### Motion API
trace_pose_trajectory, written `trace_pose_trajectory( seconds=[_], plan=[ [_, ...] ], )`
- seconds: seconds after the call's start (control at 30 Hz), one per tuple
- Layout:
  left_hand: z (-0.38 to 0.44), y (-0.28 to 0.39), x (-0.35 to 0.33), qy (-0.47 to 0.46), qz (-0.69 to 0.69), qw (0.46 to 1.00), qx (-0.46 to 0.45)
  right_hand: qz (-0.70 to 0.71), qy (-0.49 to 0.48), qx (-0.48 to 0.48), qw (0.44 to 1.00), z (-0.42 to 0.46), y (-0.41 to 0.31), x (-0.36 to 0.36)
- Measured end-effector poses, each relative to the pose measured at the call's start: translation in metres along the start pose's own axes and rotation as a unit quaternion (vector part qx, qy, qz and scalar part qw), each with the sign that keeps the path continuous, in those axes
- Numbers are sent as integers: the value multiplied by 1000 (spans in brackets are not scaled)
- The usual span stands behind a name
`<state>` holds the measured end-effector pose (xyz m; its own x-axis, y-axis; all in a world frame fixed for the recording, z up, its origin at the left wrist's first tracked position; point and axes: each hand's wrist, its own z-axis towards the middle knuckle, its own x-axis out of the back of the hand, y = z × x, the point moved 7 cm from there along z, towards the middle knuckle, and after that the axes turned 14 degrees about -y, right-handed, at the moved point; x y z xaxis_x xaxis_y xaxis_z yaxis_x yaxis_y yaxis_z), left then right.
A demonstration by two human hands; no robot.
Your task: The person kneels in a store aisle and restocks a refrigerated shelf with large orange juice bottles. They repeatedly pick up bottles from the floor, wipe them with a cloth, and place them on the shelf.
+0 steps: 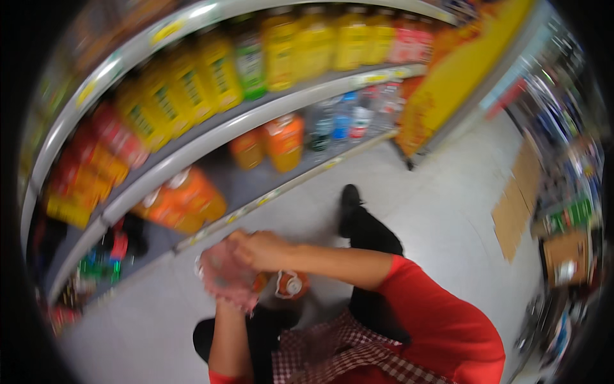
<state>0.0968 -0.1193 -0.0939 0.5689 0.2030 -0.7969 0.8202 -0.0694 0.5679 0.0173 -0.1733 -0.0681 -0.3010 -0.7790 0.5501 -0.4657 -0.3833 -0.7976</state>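
A pink cloth [225, 276] with greyish spots covers my left hand, whose fingers are hidden; only the wrist and forearm show below it. My right hand [256, 249] grips the upper right edge of this cloth, its fingers blurred. Right beside the cloth, an orange-labelled drink bottle [291, 286] with a white cap and carry loop stands on the floor between my legs. Part of another orange drink bottle [260, 282] shows between it and the cloth.
Ahead, a curved store shelf [254, 113] holds yellow drink bottles [218, 72]. Large orange drink bottles [284, 144] stand on the bottom shelf [240, 187]. A yellow display panel [431, 91] closes the shelf's right end. Flattened cardboard [515, 206] lies at right near stocked goods.
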Motion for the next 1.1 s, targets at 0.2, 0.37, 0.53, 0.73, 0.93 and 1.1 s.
trace_pose_trajectory(
  seconds=[0.2, 0.37, 0.53, 0.73, 0.93, 1.1],
  plan=[
    [-5, 36, -10, -55, 298, 953, -10, -30, 98, 18, 995, 2, 11, 3],
    [11, 28, 38, -58, 667, 739, -71, 8, 108, 3, 994, 19, 37, 0],
    [15, 48, -16, -41, 889, 453, 60, -61, 154, -3, 986, 97, 88, 20],
    [16, 63, 6, 13, 881, 472, 42, -39, 104, 95, 989, 210, 42, 47],
    [19, 66, 25, 24, 932, 343, 112, 139, -61, 159, 976, 236, 33, 55],
    [15, 82, 22, 42, 894, 441, 61, 64, -35, 164, 984, 243, 31, 60]
  ],
)
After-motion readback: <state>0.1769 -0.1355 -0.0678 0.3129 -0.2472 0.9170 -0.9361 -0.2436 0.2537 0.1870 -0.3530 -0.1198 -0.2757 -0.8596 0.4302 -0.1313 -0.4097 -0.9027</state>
